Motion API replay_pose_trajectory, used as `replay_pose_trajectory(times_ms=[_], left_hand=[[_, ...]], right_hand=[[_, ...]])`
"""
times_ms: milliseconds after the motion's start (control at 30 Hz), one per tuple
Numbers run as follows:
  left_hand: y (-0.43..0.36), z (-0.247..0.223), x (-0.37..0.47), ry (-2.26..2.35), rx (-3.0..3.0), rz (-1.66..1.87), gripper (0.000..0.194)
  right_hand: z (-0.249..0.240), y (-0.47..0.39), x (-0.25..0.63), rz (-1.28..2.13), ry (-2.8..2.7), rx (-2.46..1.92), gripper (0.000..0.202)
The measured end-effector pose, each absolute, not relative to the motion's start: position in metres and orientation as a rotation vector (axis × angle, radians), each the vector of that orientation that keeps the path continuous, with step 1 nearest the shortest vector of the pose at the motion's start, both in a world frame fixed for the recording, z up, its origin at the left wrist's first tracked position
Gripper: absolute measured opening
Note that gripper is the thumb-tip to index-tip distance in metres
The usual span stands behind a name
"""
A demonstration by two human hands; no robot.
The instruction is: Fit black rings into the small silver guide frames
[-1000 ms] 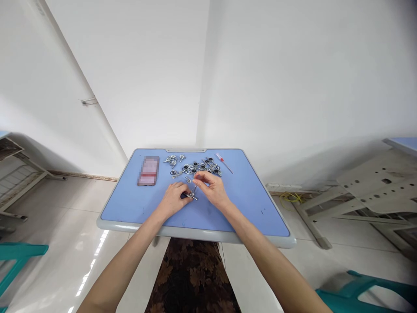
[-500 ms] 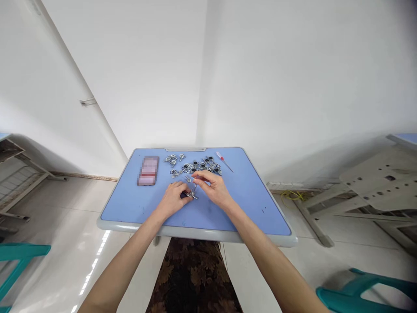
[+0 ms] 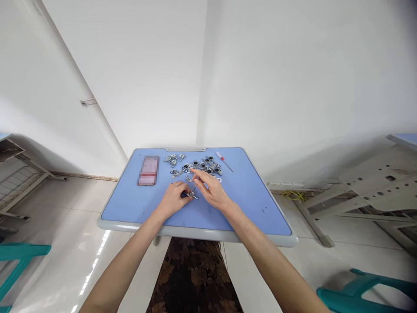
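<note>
My left hand (image 3: 176, 196), fingers curled and closed, pins a small metal fitting (image 3: 191, 195) against the desk; a dark piece shows beneath its fingers. Above that fitting, my right hand (image 3: 211, 189) pinches a small screwdriver (image 3: 194, 188) held upright. Only part of its shaft and handle shows, and its tip meets the fitting. One loose metal piece (image 3: 188, 178) lies just beyond the fingers. Farther back spreads a pile of metal fittings with black round parts (image 3: 203, 166), partly covered by my right hand.
A phone (image 3: 148, 171) lies at the desk's left. Several metal pieces (image 3: 171, 159) sit at the back, and another screwdriver (image 3: 224, 161) with a red-and-clear handle rests at the back right. The blue desk (image 3: 130, 208) stands against a white wall. Green stools (image 3: 365, 289) flank it.
My right fingers have shifted on the screwdriver, with the index finger now stretched farther forward and left. My left hand and the fitting stay in place.
</note>
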State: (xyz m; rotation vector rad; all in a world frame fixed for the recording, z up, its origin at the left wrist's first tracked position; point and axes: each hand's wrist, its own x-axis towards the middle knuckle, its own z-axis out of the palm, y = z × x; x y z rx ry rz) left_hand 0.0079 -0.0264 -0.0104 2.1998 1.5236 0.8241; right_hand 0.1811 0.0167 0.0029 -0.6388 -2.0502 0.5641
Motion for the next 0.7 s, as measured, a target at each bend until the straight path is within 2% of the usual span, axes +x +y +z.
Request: replay_pose_trajectory(times_ms=[100, 233, 300, 567, 700], left_hand=[[-0.026, -0.012, 0.007, 1.526, 2.204, 0.819, 0.008], [-0.026, -0.014, 0.008, 1.514, 2.203, 0.824, 0.009], [-0.026, -0.013, 0.008, 1.499, 2.199, 0.836, 0.009], [-0.022, -0.011, 0.001, 1.363, 1.973, 0.913, 0.011], [-0.019, -0.014, -0.004, 1.226, 1.75, 0.992, 0.02]], right_hand=[[0.005, 0.016, 0.179, 0.655, -2.026, -0.623, 0.032], [0.003, 0.018, 0.171, 0.661, -1.919, -0.731, 0.014], [0.001, 0.018, 0.168, 0.635, -1.881, -0.779, 0.01], [0.002, 0.023, 0.176, 0.939, -1.482, -0.767, 0.022], [0.006, 0.027, 0.178, 1.036, -1.304, -0.74, 0.026]])
